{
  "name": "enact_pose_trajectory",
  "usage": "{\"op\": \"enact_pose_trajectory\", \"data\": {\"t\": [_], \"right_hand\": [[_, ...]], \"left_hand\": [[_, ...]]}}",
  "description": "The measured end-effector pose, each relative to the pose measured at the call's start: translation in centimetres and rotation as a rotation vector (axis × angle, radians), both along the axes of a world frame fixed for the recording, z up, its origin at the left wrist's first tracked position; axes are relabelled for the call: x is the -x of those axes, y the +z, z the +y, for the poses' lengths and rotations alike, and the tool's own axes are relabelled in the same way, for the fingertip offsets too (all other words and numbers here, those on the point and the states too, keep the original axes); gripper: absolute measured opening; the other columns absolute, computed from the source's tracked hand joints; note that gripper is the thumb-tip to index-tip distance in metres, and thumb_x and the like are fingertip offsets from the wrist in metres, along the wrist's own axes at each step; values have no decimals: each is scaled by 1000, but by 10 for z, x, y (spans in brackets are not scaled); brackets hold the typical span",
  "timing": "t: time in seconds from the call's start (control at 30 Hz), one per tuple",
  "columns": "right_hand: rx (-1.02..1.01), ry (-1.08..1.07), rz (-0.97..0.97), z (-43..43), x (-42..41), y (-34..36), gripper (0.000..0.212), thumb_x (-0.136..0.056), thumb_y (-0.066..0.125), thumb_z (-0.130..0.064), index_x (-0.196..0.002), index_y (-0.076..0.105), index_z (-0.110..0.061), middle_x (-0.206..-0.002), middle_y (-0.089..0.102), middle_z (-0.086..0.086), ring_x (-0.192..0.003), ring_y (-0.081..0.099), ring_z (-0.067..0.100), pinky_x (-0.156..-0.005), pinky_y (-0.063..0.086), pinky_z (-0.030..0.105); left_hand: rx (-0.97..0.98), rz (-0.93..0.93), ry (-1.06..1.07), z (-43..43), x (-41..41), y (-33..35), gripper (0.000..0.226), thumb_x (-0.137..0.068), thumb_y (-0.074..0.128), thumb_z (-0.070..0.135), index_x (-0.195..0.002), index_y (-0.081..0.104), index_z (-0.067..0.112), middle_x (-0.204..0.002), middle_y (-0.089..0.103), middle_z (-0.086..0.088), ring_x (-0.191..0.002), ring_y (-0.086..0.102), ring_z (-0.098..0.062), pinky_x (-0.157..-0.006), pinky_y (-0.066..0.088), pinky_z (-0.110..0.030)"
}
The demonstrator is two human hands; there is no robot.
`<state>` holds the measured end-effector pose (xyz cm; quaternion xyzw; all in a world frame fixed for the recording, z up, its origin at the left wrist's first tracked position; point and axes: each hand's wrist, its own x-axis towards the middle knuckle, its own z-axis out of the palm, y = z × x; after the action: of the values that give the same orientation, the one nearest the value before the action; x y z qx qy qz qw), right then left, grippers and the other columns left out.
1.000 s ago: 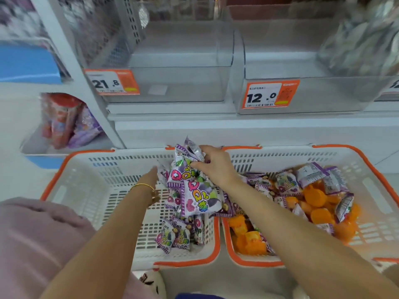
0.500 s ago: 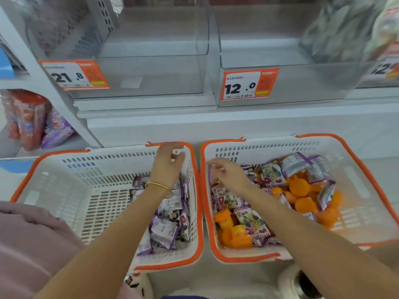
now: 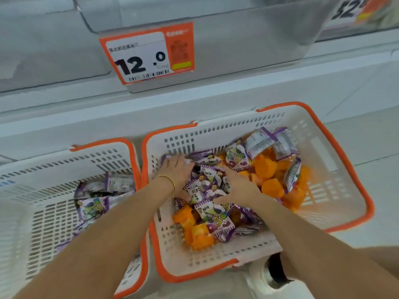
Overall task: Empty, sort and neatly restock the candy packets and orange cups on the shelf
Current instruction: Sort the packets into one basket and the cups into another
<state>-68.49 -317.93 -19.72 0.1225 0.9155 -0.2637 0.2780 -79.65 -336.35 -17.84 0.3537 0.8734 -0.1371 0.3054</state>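
Purple candy packets (image 3: 220,221), long axes mixed.

Both arms bare, extended forward and down. Left forearm (image 3: 103,238) runs from lower left up toward centre; thin gold bracelet (image 3: 171,184) at wrist. Left hand (image 3: 176,169) palm down, fingers straight, close together, pointing away. Right forearm (image 3: 306,231) comes in from lower right. Right hand (image 3: 238,183) palm down, thumb (image 3: 218,200) stuck out left, fingers angled up-left, tips partly hidden. Hands near each other, not touching.
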Motion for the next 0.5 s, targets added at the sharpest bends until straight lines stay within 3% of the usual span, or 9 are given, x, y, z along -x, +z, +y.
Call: {"op": "enact_pose_trajectory", "data": {"t": [0.2,0.33,0.5], "right_hand": [[-41,-2,-39,-14,2,-21,125,-65,76,-60,-151,-5,-22,-151,16,13,-137,24,38,-109,30,50],[40,-68,-17,-11,3,-26,111,-60,85,-45,-143,16,-21,-151,15,9,-134,28,38,-106,36,50],[142,-50,-101,-11,2,-21,117,-60,87,-41,-147,11,-24,-146,37,8,-131,37,34,-105,39,47]], "left_hand": [[35,-114,56,8,5,-23,123,-63,68,69,-150,-3,20,-154,12,-11,-141,12,-32,-111,26,-52],[33,-210,113,15,10,-23,125,-60,74,64,-150,0,20,-152,18,-11,-139,21,-31,-111,30,-48],[19,-362,183,20,11,-18,107,-65,79,51,-147,18,19,-148,26,-12,-132,36,-31,-105,39,-42]]}}
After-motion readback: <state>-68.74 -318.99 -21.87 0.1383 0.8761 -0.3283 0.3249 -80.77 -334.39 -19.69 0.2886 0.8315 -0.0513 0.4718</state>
